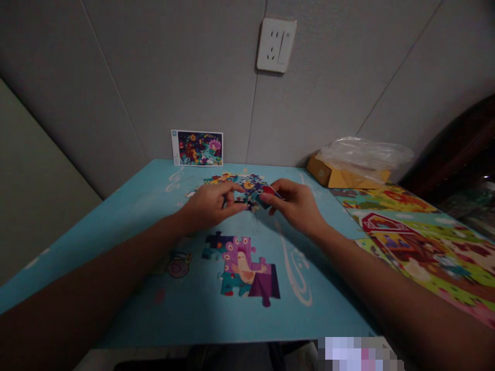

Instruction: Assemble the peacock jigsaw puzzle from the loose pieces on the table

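Observation:
Both hands meet over the far middle of a light blue mat [127, 216]. My left hand [211, 205] is closed in a pinch on jigsaw pieces [253, 196]. From the other side my right hand [296, 203] grips the same small cluster of pieces, fingers curled. A loose pile of colourful puzzle pieces [232, 181] lies just behind the hands. Nearer to me, a joined section of the puzzle [245, 268] with a pink and purple figure lies flat on the mat.
A reference picture card [197, 148] leans against the grey wall at the back. A yellow box [340, 175] with a clear plastic bag [363, 152] on it sits at the back right. A finished farm-scene puzzle [417, 242] lies to the right. A wall socket [276, 45] is above.

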{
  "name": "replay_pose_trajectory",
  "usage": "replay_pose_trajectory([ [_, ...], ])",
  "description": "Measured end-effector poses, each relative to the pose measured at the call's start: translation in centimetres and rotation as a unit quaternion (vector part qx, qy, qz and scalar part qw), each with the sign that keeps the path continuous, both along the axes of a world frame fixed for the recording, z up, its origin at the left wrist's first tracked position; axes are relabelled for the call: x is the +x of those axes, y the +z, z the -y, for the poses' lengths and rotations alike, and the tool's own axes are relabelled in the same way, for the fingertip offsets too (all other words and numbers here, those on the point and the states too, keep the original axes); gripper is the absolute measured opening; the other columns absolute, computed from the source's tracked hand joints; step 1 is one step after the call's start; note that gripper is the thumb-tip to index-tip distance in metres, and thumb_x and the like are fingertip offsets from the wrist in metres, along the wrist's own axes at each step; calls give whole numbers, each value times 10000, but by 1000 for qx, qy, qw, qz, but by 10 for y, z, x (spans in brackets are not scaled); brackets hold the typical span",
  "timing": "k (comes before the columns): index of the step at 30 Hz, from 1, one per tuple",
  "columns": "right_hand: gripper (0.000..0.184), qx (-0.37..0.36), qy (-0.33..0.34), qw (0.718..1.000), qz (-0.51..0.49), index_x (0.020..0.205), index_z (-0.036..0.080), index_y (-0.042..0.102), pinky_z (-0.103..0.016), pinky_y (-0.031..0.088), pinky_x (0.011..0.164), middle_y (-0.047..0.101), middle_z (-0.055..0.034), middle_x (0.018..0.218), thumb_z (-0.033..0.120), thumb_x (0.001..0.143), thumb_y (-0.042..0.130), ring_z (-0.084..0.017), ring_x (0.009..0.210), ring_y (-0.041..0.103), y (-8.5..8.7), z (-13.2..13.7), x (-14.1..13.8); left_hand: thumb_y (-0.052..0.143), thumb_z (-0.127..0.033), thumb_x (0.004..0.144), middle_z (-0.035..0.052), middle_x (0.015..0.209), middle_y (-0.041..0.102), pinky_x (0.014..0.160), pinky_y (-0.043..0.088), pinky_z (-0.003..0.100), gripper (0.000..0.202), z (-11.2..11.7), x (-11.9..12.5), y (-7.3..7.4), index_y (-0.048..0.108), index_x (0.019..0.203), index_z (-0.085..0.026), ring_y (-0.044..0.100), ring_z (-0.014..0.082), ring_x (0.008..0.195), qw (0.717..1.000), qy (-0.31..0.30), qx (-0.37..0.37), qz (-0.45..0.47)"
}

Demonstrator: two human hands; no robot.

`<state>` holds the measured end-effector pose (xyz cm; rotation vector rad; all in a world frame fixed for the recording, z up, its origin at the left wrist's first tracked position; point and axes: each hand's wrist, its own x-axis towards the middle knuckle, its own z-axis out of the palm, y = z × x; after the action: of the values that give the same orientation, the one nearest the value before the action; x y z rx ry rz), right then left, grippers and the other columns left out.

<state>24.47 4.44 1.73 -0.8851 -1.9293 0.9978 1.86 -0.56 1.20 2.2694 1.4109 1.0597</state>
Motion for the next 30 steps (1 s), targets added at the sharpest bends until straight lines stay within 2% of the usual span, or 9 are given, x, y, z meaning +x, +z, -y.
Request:
replay_pose_trajectory([
  [4, 567, -151, 127, 980, 10, 735, 153, 592, -251, 470, 440, 659, -49, 629, 718, 791, 607, -122, 469, 576, -8, 18, -15, 648, -323, 833, -49, 613, 574, 489, 306, 193, 191, 4, 8, -4, 658, 922, -154, 410, 55, 469, 997, -81, -17, -7],
  [9, 569, -113, 74, 989, 61, 687, 155, 594, -234, 408, 435, 620, -36, 552, 666, 904, 470, -108, 435, 522, -6, 11, -12, 540, -298, 876, -29, 560, 570, 465, 368, 186, 188, 5, 12, -2, 567, 759, -153, 503, 78, 476, 987, -67, -108, 94],
  [12, 351, 16, -97, 984, 152, 810, 131, 701, -259, 439, 570, 695, -69, 694, 398, 944, 515, -146, 589, 605, 1, -4, 1, 547, -308, 875, -18, 551, 564, 490, 402, 191, 220, 3, 11, 1, 546, 715, -157, 518, 86, 495, 987, -11, -93, 134],
  [13, 259, 60, -155, 966, 198, 920, 128, 733, -272, 457, 644, 728, -87, 803, 312, 921, 550, -172, 694, 646, 2, -9, 6, 546, -313, 876, -14, 553, 564, 499, 414, 194, 227, 2, 10, 2, 547, 711, -157, 523, 89, 501, 986, 18, -79, 146],
  [15, 309, 119, -226, 918, 302, 1140, 120, 720, -300, 465, 782, 738, -131, 1032, 228, 881, 591, -227, 898, 675, 4, -18, 16, 538, -330, 881, -4, 579, 579, 496, 426, 202, 229, -3, 4, 2, 565, 735, -156, 531, 98, 503, 979, 98, -55, 168],
  [17, 383, 130, -227, 879, 398, 1227, 103, 690, -316, 454, 850, 710, -170, 1145, 230, 878, 596, -267, 1001, 665, 1, -25, 23, 544, -350, 877, -4, 614, 598, 455, 409, 210, 208, -9, -5, 1, 597, 820, -158, 523, 106, 474, 965, 192, -56, 171],
  [20, 358, 114, -185, 855, 471, 1199, 128, 713, -302, 449, 835, 713, -158, 1144, 214, 875, 590, -263, 995, 668, -7, -33, 28, 582, -335, 846, -25, 588, 599, 414, 365, 224, 225, -19, -19, -4, 605, 989, -162, 516, 127, 412, 944, 279, -128, 124],
  [23, 345, 109, -178, 858, 469, 1185, 149, 723, -285, 448, 783, 720, -131, 1132, 178, 868, 591, -240, 949, 674, -11, -37, 29, 585, -363, 851, -23, 541, 603, 450, 372, 251, 280, -24, -28, -8, 596, 1032, -150, 567, 166, 408, 935, 284, -207, 50],
  [30, 230, 91, -180, 885, 419, 1062, 168, 768, -261, 453, 778, 759, -76, 1039, 174, 869, 644, -208, 915, 692, -1, -35, 28, 562, -454, 868, -7, 503, 621, 575, 421, 290, 402, -20, -23, -1, 585, 1138, -156, 642, 215, 528, 923, 328, -194, -58],
])
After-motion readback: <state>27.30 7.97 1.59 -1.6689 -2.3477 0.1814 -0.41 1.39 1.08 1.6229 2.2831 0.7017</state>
